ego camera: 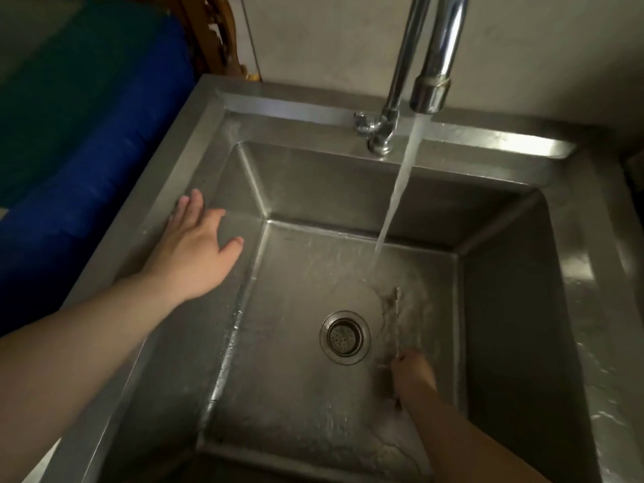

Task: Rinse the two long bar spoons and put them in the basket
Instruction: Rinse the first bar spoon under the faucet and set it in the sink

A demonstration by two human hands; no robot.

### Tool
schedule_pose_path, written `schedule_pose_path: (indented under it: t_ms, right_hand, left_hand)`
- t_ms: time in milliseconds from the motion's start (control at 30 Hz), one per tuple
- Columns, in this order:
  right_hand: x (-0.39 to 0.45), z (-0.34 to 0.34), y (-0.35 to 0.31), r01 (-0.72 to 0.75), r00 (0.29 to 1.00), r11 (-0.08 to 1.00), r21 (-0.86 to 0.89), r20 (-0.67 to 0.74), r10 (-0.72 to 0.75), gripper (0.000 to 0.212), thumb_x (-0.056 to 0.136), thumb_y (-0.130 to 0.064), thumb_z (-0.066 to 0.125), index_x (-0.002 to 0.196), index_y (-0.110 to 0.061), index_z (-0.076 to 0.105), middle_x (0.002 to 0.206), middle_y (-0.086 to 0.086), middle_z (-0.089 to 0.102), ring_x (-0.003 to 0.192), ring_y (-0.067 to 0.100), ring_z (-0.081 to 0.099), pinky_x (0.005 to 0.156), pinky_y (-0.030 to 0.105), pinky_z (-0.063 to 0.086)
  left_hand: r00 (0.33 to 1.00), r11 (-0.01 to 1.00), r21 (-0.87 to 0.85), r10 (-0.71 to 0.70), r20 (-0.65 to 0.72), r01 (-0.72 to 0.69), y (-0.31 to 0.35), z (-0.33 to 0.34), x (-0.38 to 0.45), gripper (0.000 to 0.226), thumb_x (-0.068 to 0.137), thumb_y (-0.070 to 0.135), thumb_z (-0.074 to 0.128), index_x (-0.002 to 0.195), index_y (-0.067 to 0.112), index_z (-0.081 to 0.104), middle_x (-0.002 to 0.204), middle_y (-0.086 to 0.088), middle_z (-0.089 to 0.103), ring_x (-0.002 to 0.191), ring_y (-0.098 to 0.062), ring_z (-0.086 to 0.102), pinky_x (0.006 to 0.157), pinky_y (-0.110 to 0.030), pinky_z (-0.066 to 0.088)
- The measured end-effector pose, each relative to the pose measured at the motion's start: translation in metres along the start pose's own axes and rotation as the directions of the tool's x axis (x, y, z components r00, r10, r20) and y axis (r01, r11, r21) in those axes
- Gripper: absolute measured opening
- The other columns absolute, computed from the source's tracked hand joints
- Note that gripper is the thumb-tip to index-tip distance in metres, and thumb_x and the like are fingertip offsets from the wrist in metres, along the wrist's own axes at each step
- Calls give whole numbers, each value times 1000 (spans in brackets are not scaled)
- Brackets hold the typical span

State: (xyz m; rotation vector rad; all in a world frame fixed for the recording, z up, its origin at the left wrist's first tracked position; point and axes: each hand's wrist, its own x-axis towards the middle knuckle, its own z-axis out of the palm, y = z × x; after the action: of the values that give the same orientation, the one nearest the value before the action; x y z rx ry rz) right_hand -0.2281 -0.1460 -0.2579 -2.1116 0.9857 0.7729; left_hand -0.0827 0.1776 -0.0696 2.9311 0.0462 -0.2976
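My right hand (413,376) is low in the steel sink (505,280), fingers closed around a long bar spoon (394,317). The spoon points away from me, its far end lying in the splash where the water stream (393,203) hits the sink floor. Blur and water keep me from telling whether one or two spoons are in the hand. My left hand (198,245) rests flat on the sink's left rim, fingers spread, holding nothing. No basket is in view.
A chrome tap (432,64) rises from the back ledge and runs water. The drain strainer (345,338) sits left of the spoon. A blue and green cushion (69,151) lies left of the sink. The right rim (606,378) is wet.
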Motion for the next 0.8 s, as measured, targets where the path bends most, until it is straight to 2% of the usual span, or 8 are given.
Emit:
schedule_pose_path:
  t_ms: [133,267,400,567,800]
  right_hand:
    - [13,11,7,-35,999,996,-86,-13,34,29,97,-20,50,114,-3,66,116,18,68,108,33,63,72,26,39]
    - [16,18,10,-50,995,979,-197,-99,30,28,96,-18,52,113,-1,66,121,20,66,109,35,63,82,31,48]
    - [19,22,13,-39,993,983,-179,-115,18,24,94,-15,55,108,-4,71,113,19,70,102,35,66,72,29,45]
    - [19,22,12,-39,992,982,-183,-126,16,25,91,-13,56,109,-1,69,115,21,68,105,36,65,78,32,49]
    - [13,19,15,-14,996,985,-171,-93,-2,23,94,-15,54,106,-2,68,111,19,69,100,34,66,72,29,45]
  left_hand:
    - [1000,999,20,26,-4,-26,0,1,-2,65,92,51,40,148,20,26,162,-13,-5,148,-24,-6,117,-37,0]
    - [999,999,-2,36,-10,-36,0,-1,-3,64,93,49,42,148,20,27,162,-14,-5,148,-24,-7,117,-37,0]
    - [999,999,-17,39,1,-39,1,-3,-3,64,93,48,42,148,21,26,162,-13,-6,148,-23,-8,117,-38,0]
    - [999,999,-4,38,12,-38,1,-4,-4,65,93,50,40,149,22,24,162,-11,-8,148,-22,-10,117,-38,0]
    - [999,999,-13,35,21,-34,0,-4,-3,63,92,48,44,147,21,28,162,-13,-6,148,-23,-9,118,-39,0]
